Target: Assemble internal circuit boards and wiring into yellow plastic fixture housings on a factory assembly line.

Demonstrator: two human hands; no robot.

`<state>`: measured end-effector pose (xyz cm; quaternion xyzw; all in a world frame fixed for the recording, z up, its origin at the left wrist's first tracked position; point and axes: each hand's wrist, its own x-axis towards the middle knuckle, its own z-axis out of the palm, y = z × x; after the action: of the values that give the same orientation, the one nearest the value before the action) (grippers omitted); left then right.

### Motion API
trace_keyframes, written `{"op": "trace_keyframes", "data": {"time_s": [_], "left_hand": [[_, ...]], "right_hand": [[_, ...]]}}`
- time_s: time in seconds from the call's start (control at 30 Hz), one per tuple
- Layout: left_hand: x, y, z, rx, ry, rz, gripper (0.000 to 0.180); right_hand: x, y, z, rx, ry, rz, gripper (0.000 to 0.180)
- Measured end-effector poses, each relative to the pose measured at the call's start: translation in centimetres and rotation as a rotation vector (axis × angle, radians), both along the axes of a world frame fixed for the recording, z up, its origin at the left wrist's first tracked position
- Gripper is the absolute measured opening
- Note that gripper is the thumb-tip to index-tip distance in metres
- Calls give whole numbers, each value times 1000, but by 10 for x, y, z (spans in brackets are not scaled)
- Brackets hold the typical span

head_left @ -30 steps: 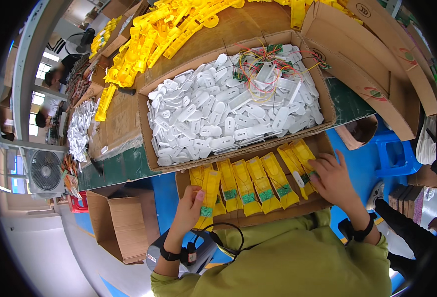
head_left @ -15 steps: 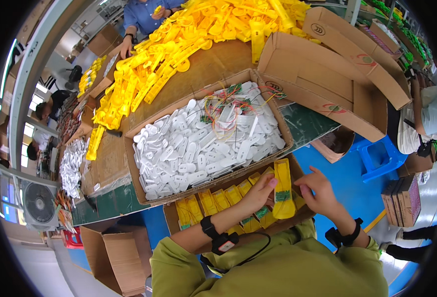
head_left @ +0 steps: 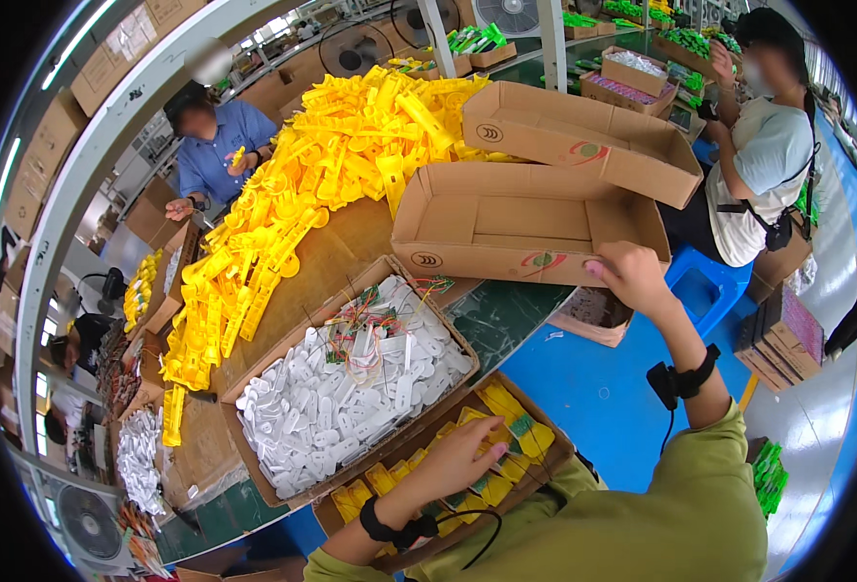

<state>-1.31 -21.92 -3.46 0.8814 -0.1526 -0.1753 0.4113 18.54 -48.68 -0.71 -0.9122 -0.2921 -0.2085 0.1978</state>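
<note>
My left hand (head_left: 459, 456) lies flat, fingers apart, on yellow packets with green labels (head_left: 520, 427) that are lined up in a low cardboard box (head_left: 562, 454) in front of me. My right hand (head_left: 630, 276) reaches far to the right and grips the front wall of an empty open cardboard box (head_left: 525, 218) on the table. Both wrists wear black bands with cables. Between the two boxes stands a cardboard box (head_left: 288, 497) full of white plastic parts (head_left: 370, 393) with a bundle of coloured wires on top.
A big heap of yellow plastic parts (head_left: 302, 213) covers the table's far side. A second open carton (head_left: 583, 136) stands behind the empty one. A person in blue (head_left: 217, 136) works across the table. Another person (head_left: 768, 155) sits at right near a blue stool (head_left: 710, 281).
My view has swung up and to the right. My right hand left the yellow packets and reached out to the empty carton. My left hand settled flat on the packets.
</note>
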Motion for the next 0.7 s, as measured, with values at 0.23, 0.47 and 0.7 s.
{"op": "trace_keyframes", "data": {"time_s": [0.23, 0.47, 0.7], "left_hand": [[12, 4, 17, -146, 130, -50, 39], [15, 7, 11, -128, 70, -36, 37], [15, 11, 10, -197, 145, 19, 33]], "right_hand": [[9, 11, 69, 155, 139, -112, 30], [18, 21, 104, 321, 291, -22, 36], [5, 0, 152, 753, 417, 234, 38]]}}
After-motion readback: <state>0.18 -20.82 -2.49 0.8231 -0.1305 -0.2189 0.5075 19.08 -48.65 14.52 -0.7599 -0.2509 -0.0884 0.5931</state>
